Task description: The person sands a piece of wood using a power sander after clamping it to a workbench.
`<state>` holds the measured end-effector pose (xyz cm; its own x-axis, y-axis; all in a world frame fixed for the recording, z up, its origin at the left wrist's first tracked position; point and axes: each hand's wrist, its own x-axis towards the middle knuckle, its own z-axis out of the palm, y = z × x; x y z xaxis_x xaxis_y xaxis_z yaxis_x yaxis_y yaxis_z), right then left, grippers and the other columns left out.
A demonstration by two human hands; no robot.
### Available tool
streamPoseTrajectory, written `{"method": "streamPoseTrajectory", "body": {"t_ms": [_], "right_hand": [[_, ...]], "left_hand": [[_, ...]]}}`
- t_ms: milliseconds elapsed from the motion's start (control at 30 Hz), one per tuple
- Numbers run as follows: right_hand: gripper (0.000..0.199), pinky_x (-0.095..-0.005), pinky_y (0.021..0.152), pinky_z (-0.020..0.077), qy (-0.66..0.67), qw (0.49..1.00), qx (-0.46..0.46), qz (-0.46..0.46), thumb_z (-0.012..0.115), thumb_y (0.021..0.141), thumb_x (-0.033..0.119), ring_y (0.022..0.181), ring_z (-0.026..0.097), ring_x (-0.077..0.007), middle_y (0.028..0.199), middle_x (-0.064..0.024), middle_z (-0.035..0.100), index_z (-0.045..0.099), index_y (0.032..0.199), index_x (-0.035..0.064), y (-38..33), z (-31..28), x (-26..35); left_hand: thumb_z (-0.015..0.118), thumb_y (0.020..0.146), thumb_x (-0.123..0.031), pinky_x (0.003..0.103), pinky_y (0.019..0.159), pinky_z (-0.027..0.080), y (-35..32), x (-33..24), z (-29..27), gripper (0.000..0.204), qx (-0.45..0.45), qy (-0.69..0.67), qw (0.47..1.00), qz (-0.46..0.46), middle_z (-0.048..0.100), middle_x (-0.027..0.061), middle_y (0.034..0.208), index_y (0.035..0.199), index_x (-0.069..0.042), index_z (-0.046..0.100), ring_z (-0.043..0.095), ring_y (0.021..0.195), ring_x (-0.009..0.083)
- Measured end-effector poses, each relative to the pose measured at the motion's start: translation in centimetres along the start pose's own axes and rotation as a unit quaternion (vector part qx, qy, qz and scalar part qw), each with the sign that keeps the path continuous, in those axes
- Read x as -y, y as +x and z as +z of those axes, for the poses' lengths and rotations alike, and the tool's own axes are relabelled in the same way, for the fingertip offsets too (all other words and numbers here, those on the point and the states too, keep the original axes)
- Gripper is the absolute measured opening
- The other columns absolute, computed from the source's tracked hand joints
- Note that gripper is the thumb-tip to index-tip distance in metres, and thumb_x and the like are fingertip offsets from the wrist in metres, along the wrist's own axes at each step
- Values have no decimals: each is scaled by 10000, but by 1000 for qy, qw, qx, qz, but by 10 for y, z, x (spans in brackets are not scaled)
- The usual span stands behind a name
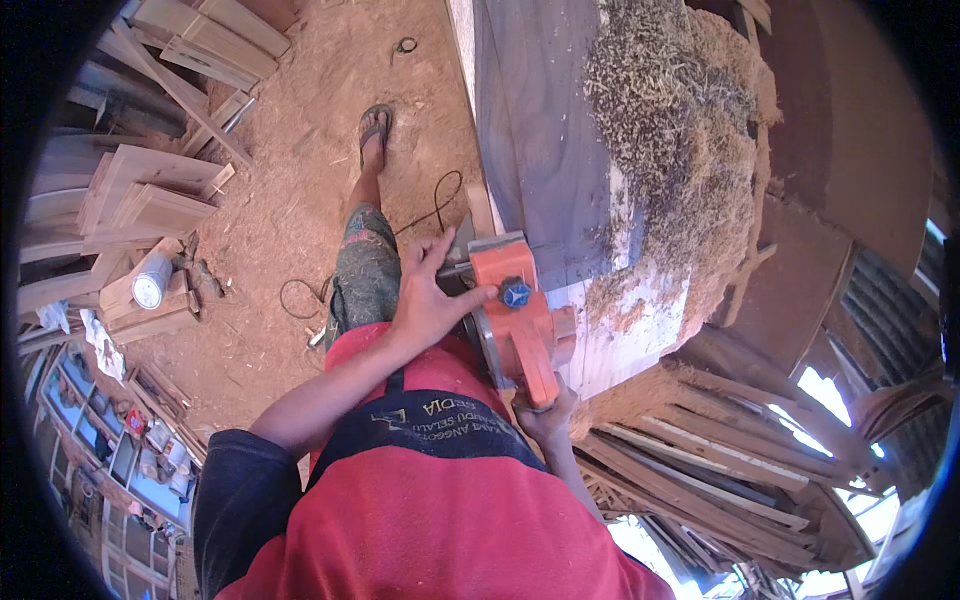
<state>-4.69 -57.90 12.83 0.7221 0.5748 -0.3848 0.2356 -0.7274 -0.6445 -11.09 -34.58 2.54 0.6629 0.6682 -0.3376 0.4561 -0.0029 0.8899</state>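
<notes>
An orange electric planer [510,335] with a blue front knob [515,292] is in front of my waist, beside the near left corner of the workbench. My right hand [550,412] is closed round its rear handle, the fingers partly hidden. My left hand [428,305] lies at the planer's left side with fingers stretched out. Its thumb reaches the orange body close to the knob, and the fingers spread beside a grey metal plate [462,243]. On the bench lies a wide dark grey board [540,130].
Wood shavings [680,130] cover the bench's right side. Boards [150,195] lean at the left by a white bucket [150,285]. A black cord [438,208] curls on the dirt floor. Long planks [700,470] are stacked at lower right. My sandalled foot [375,130] stands left of the bench.
</notes>
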Motion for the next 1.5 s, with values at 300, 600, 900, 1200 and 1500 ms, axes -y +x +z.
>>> {"method": "streamPoseTrajectory", "body": {"t_ms": [300, 600, 900, 1200, 1500], "right_hand": [[298, -342, 634, 537, 33, 994, 9, -103, 776, 736, 94, 672, 676, -203, 776, -113, 674, 650, 995, 16, 193, 27, 112], [283, -356, 657, 545, 48, 953, -105, -281, 764, 766, 152, 711, 694, -209, 765, -134, 676, 642, 974, 5, 440, 71, 266], [343, -451, 758, 527, 67, 939, -129, -312, 700, 786, 198, 876, 668, -381, 905, -205, 673, 631, 1060, 3, 492, 88, 307], [344, -414, 699, 551, -15, 989, -69, -131, 765, 795, 170, 811, 717, -358, 863, -182, 693, 641, 1083, 28, 189, 37, 113], [293, -433, 625, 553, -36, 998, -51, 7, 780, 726, 153, 702, 716, -349, 761, -156, 691, 630, 955, 48, -32, 8, -28]], "left_hand": [[915, 695, -413, 379, 1002, 465, 198, -20, -98, 885, -34, 38, 999, 12, 590, 153, 1218, 1357, 60, 568, 585, 1153, 255], [832, 785, -496, 378, 969, 514, 456, -62, -232, 806, 31, 38, 998, 37, 676, 213, 1246, 1327, 56, 606, 657, 1122, 243], [816, 774, -586, 348, 984, 475, 524, -58, -258, 791, -21, -18, 999, 28, 701, 167, 1196, 1241, 39, 679, 643, 1106, 216], [857, 705, -551, 347, 759, 537, 199, -11, -88, 682, -49, 27, 997, 57, 717, 119, 864, 1119, -22, 740, 687, 819, 189], [913, 691, -365, 422, 1068, 413, -25, 2, 6, 928, 43, 14, 999, -24, 524, 196, 1240, 1435, 17, 511, 489, 1206, 356]]}}
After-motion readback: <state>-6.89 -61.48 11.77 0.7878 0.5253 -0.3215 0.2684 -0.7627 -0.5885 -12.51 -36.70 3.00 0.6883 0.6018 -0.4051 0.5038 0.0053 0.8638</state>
